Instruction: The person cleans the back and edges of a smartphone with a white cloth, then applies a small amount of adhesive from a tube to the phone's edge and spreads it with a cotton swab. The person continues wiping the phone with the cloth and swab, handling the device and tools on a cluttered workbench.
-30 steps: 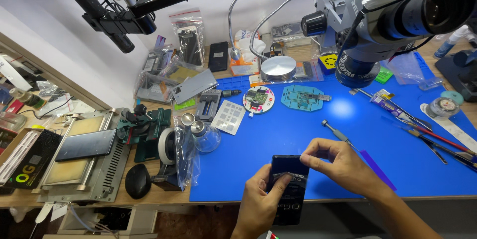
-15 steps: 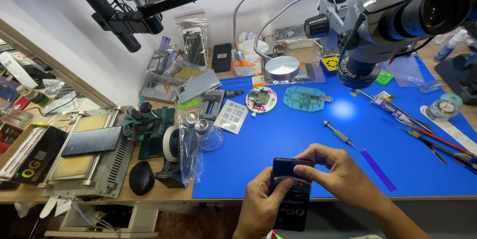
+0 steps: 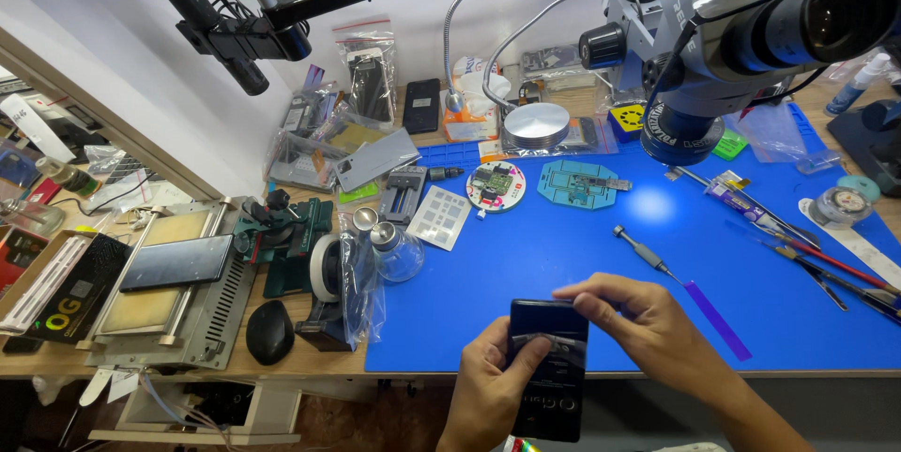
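Two hands met at the near edge of the blue mat (image 3: pixel 563 264): the left hand (image 3: pixel 488 386) wrapped the dark smartphone (image 3: pixel 549 372) below, the right hand (image 3: pixel 648 330) pinched its top corner; likely rigid, slick, fragile, best gripped along its edges.

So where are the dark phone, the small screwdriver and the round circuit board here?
Dark phone (image 3: pixel 549 372), head view, middle of its back.
Small screwdriver (image 3: pixel 643 250), head view, on its metal handle.
Round circuit board (image 3: pixel 495 185), head view, centre of the disc.
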